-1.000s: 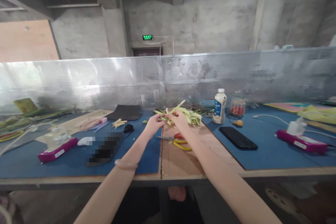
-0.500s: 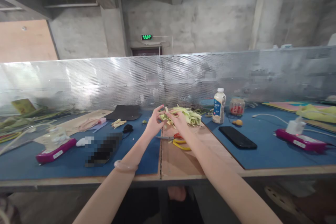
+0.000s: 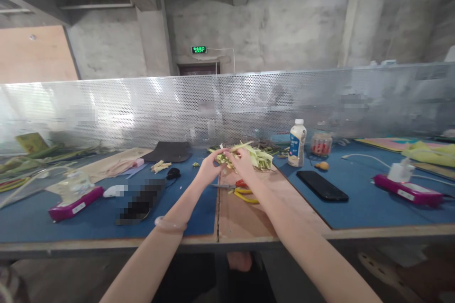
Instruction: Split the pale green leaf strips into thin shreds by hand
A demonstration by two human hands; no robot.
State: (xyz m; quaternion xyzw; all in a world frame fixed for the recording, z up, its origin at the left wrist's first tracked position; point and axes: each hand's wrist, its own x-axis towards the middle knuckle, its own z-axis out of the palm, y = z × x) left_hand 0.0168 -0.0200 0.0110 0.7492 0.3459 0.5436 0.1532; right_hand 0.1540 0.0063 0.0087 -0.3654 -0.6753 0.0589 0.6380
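The left hand (image 3: 209,166) is curled at pale leaf strips (image 3: 263,158); whether any are gripped cannot be told. Some are pinched by the right hand (image 3: 243,163); scissors (image 3: 241,183) are laid on its near side, more strips heaped beside its right.

**Head camera: position and field**

Your single view looks out from your head, facing forward and down across the table (image 3: 245,227) — toward the perforated screen (image 3: 170,104), with the concrete wall (image 3: 284,23) beyond. Your left hand (image 3: 208,165) and right hand (image 3: 243,163) sit near mid-frame, at middle range — your forearms (image 3: 145,260) enter from the bottom edge, nearest the lens.
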